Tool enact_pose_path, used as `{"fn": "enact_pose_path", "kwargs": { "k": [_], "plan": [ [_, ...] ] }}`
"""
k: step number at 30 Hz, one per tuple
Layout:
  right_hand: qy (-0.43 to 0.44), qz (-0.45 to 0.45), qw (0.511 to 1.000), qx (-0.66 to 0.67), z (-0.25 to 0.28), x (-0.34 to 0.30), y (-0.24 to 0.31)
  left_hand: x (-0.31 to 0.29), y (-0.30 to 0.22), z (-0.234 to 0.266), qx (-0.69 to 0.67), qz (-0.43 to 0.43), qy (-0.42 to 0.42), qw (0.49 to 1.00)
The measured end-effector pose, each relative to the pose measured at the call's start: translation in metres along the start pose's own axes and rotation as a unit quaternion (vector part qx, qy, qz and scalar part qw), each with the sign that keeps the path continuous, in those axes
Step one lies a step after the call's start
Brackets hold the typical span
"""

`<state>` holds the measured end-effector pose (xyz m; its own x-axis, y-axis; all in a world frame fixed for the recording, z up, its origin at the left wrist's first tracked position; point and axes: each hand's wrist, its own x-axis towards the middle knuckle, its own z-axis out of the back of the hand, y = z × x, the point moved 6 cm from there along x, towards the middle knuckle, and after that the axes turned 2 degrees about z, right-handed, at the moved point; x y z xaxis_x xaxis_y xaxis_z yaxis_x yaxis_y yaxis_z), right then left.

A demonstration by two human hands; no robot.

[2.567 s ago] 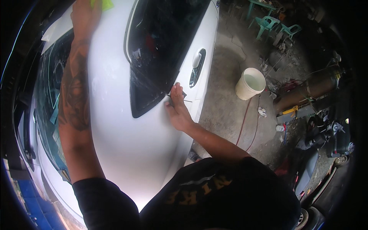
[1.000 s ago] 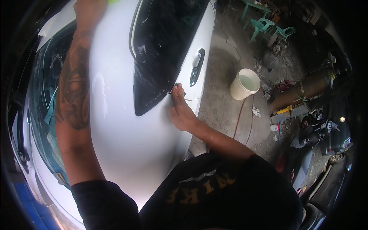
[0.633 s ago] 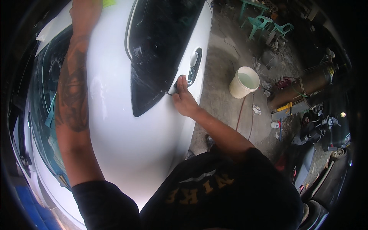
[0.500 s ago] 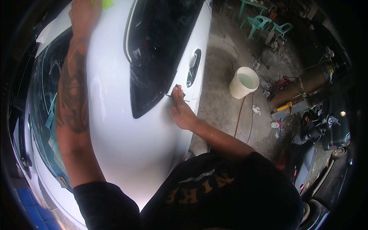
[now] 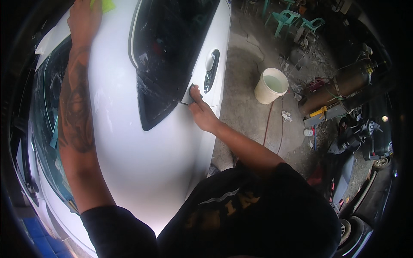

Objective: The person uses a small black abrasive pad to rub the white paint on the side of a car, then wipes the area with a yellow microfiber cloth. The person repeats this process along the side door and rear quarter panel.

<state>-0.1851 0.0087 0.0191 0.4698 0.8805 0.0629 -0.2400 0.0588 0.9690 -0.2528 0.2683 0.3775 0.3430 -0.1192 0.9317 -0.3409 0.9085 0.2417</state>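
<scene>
My left hand (image 5: pixel 84 22) rests on the white car's (image 5: pixel 116 107) roof at the upper left. A yellow-green cloth (image 5: pixel 106 5) shows right beside its fingers, which the picture's top edge cuts off. I cannot make out whether the hand grips the cloth. Below the chrome door handle (image 5: pixel 210 71), my right hand (image 5: pixel 200 112) presses a small dark pad (image 5: pixel 192 90) against the white door panel. That panel lies beside the rear corner of the dark side window (image 5: pixel 161 81). The pad is mostly hidden under the fingers.
On the concrete floor to the right stands a white bucket (image 5: pixel 272 86) with liquid in it. A hose (image 5: pixel 267 129) runs past it. Green plastic chairs (image 5: pixel 285 20), a rusty gas cylinder (image 5: pixel 340 92) and a motorbike (image 5: pixel 355 139) lie farther off.
My right hand has slid slightly along the door, its fingers now more bent around the dark pad. My left hand stays on the roof. The whole view has shifted a little.
</scene>
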Motion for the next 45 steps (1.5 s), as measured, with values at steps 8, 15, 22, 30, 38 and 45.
{"fn": "enact_pose_path", "kwargs": {
  "k": [8, 15, 22, 30, 38, 45],
  "plan": [
    [-0.071, 0.117, 0.991, -0.004, 0.014, 0.027, -0.028, -0.017, 0.045, -0.038, 0.062, 0.044, 0.081, 0.994],
    [-0.118, 0.184, 0.973, -0.068, 0.026, 0.053, -0.041, -0.002, 0.025, -0.025, 0.061, 0.018, 0.059, 0.996],
    [-0.113, 0.243, 0.963, -0.014, 0.025, 0.041, -0.047, -0.006, 0.029, -0.020, 0.043, 0.075, 0.111, 0.990],
    [-0.098, 0.065, 0.936, 0.333, 0.082, 0.024, -0.029, 0.019, -0.034, 0.005, 0.077, -0.091, 0.028, 0.993],
    [0.041, 0.126, 0.991, 0.020, 0.173, 0.030, 0.159, -0.007, -0.266, -0.020, -0.332, -0.044, 0.464, 0.820],
    [0.112, 0.035, 0.973, 0.200, 0.191, 0.017, 0.139, 0.014, -0.291, -0.012, -0.411, -0.002, 0.425, 0.806]
  ]
}}
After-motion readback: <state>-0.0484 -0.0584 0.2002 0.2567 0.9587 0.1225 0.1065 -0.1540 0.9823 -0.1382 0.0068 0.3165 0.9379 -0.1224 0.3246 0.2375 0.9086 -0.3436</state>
